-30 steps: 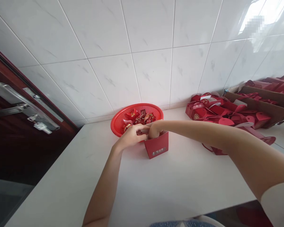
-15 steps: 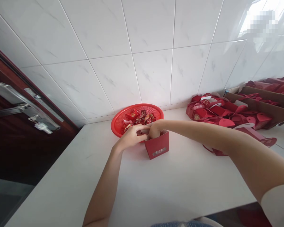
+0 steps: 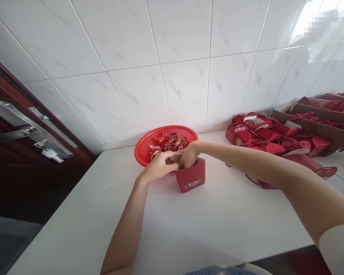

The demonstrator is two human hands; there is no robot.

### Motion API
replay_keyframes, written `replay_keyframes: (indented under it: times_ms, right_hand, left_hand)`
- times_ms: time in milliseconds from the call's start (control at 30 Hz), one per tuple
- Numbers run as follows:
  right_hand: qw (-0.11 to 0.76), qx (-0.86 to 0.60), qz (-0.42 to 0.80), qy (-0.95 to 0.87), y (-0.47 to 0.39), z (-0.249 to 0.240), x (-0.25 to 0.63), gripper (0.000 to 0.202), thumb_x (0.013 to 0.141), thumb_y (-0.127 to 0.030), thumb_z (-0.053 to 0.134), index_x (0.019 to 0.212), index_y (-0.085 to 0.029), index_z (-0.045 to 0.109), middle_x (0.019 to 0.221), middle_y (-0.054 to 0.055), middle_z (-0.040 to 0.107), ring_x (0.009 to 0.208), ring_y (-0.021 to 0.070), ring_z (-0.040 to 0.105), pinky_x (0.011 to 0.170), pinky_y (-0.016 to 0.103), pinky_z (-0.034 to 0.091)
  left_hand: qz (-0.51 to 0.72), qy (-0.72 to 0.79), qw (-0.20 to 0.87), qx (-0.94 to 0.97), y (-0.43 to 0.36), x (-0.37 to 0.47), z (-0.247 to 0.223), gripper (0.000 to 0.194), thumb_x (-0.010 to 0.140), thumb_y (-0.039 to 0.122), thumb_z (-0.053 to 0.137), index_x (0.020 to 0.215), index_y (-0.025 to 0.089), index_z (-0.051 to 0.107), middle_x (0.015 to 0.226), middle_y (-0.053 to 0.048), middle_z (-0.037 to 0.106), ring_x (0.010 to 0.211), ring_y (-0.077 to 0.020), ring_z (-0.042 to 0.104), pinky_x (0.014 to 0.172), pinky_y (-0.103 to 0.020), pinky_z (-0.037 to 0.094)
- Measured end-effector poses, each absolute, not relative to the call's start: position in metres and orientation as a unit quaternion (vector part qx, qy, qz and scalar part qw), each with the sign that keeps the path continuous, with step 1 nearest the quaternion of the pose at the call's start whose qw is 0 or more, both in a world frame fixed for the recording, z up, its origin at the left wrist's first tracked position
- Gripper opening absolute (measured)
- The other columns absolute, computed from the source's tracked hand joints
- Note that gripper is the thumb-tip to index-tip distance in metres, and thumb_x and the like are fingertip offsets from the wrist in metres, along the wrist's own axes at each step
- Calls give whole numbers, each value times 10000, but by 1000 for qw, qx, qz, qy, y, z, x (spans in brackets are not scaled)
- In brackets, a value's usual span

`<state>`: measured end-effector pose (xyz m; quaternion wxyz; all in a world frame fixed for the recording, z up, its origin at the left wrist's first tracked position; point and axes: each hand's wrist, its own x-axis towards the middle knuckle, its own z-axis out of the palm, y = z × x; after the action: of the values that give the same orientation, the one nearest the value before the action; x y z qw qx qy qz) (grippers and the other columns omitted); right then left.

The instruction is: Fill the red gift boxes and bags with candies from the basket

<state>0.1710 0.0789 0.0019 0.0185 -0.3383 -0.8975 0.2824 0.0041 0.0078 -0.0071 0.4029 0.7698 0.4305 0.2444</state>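
Observation:
A red cardboard box [image 3: 190,179] stands upright with its top open on the white counter, a small clear window in its near side. At its left rim, my left hand [image 3: 160,165] grips the box, with thumb and fingers on its edge. My right hand [image 3: 189,156] reaches down into the box from above, its wrist bent; the walls hide its fingers and anything they hold. Just behind the box, a red plastic basket [image 3: 143,151] holds several small red-wrapped packets [image 3: 174,143].
To the right lies a heap of red gift boxes [image 3: 263,133] with handles, beside an open brown carton [image 3: 312,126] containing more red items. A tiled wall [image 3: 183,88] runs behind the counter [image 3: 109,206]. On the left is a dark door with a metal handle [image 3: 14,131] and keys.
My right wrist has risen slightly over the box, with the fingers still inside. The left hand and the box have barely moved.

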Motion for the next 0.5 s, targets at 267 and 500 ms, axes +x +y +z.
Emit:
replay_keyframes:
  times_ms: [267,500]
  right_hand:
    - [36,-272,339,-900,35,55,244,149,886,-256,610,877,-185,741,854,24,723,772,164,654,708,291,488]
    - [356,-407,366,-757,17,-30,299,607,661,-514,859,1151,-213,669,1130,104,691,956,239,669,823,399,565]
  left_hand:
    - [229,457,385,768,8,6,-7,457,795,236,621,1234,300,731,1266,-9,726,960,-228,719,901,-358,565]
    - [232,441,378,780,11,3,-11,403,846,276,599,1223,266,740,1287,-27,719,1063,-243,704,977,-363,541]
